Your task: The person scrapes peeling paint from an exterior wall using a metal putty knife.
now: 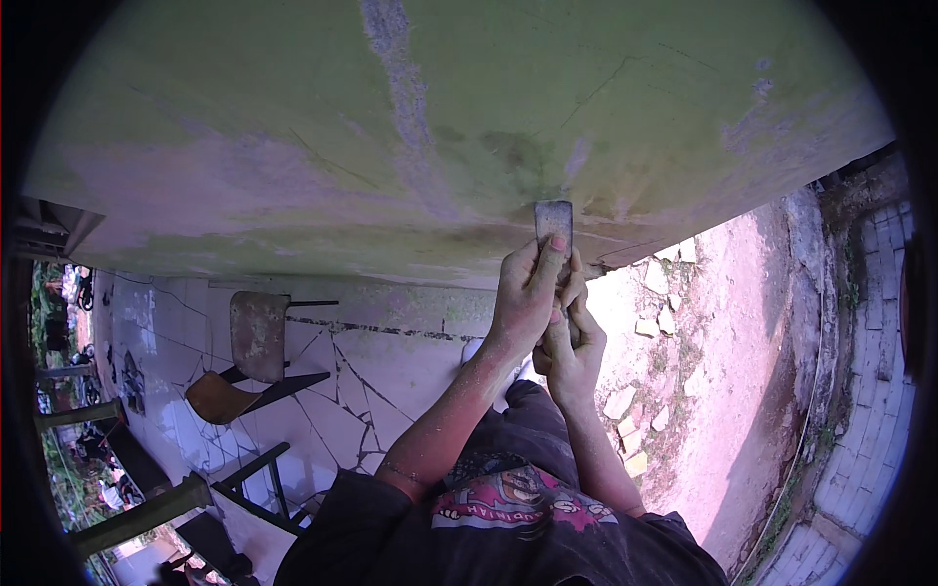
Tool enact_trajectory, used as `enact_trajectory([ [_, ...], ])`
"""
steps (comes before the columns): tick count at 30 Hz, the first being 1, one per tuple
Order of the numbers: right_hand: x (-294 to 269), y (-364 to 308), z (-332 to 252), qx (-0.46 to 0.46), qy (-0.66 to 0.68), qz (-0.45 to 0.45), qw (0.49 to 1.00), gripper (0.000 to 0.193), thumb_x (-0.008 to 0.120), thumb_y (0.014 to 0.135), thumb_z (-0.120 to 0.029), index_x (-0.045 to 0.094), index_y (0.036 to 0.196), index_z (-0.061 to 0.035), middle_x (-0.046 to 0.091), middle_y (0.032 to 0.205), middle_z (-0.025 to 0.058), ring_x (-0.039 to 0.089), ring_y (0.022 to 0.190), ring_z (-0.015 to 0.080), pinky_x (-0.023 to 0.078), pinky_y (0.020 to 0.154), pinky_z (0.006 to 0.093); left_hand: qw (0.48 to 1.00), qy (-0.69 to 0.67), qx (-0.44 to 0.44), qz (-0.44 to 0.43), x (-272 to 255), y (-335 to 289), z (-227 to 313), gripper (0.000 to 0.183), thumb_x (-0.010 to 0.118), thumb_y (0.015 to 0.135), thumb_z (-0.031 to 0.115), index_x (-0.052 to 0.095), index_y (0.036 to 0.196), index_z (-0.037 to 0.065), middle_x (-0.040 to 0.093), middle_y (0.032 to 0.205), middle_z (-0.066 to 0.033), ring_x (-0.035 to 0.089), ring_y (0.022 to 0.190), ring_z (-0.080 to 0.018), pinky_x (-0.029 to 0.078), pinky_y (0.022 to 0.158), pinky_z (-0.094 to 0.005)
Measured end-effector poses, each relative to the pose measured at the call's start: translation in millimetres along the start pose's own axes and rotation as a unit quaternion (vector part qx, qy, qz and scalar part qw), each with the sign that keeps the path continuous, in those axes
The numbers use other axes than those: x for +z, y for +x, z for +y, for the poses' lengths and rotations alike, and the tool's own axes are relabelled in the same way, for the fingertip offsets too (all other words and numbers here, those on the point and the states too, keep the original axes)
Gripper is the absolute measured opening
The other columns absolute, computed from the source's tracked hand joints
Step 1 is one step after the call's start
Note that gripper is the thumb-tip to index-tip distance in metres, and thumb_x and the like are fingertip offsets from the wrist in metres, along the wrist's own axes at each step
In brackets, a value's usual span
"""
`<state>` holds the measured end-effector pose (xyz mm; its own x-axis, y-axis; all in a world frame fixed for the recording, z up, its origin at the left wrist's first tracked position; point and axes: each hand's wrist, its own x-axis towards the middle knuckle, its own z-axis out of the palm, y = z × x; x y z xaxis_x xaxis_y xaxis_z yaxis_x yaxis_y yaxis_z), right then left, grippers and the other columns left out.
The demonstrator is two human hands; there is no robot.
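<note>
A flat scraper [554, 217] with a worn grey metal blade points up at the green wall [645, 127], its tip at or very near the surface. My left hand [523, 298] is closed round the upper part, its thumb pressed along the blade. Just below, my right hand [574, 354] is wrapped round the lower end, so the handle is mostly hidden. Paint has worn off the wall in pale, purplish streaks and patches, and thin cracks run across it. Dust speckles my left forearm.
On the cracked tile floor [391, 386] to the left stands a worn chair [258, 337]. A dark metal frame [259, 483] is at lower left. Broken stone pieces [620, 402] lie on the sunlit dirt ground [723, 361] at right, beside a low block wall [860, 439].
</note>
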<state>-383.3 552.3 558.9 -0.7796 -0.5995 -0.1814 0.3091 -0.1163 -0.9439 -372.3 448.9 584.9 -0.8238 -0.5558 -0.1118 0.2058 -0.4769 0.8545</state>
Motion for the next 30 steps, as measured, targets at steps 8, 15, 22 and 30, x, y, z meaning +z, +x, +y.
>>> enact_trajectory([
  [8,3,-1,-30,-0.025,0.012,-0.013,1.0,0.031,0.056,0.098,-0.014,0.053,0.123,0.004,0.054,0.066,-0.0011,0.043,0.048,0.003,0.031,0.042,0.0192,0.999,-0.016,0.02,-0.039,19,5,25,0.039,0.043,0.104,0.036,0.053,0.088,0.003,0.046,0.059,0.0002,0.048,0.055,-0.0086,0.04,0.054,-0.0225],
  [15,0,-1,-30,-0.016,0.02,-0.01,1.0,0.03,0.057,0.098,-0.013,0.054,0.121,0.0051,0.053,0.066,-0.0023,0.043,0.048,0.0034,0.031,0.042,0.0193,0.999,-0.018,0.02,-0.044,21,5,26,0.04,0.043,0.104,0.038,0.054,0.088,0.004,0.046,0.059,0.0006,0.047,0.055,-0.0081,0.04,0.054,-0.0227],
  [22,0,-14,-7,0.024,-0.001,0.034,0.999,0.025,0.056,0.097,-0.011,0.057,0.115,0.0062,0.057,0.073,0.0002,0.048,0.055,0.0037,0.035,0.047,0.0193,0.997,-0.007,-0.076,-0.002,1,-5,-5,0.039,0.045,0.104,0.038,0.054,0.087,0.003,0.045,0.058,0.0003,0.049,0.055,-0.0107,0.043,0.056,-0.0249],
  [30,-10,-4,3,0.03,-0.012,0.002,0.999,0.031,0.055,0.098,-0.011,0.053,0.124,0.0056,0.056,0.073,0.0004,0.048,0.054,0.0034,0.034,0.045,0.0188,0.999,-0.019,-0.035,-0.01,-5,5,-20,0.039,0.046,0.103,0.038,0.053,0.086,0.003,0.045,0.057,0.0005,0.048,0.052,-0.0096,0.042,0.054,-0.0244],
])
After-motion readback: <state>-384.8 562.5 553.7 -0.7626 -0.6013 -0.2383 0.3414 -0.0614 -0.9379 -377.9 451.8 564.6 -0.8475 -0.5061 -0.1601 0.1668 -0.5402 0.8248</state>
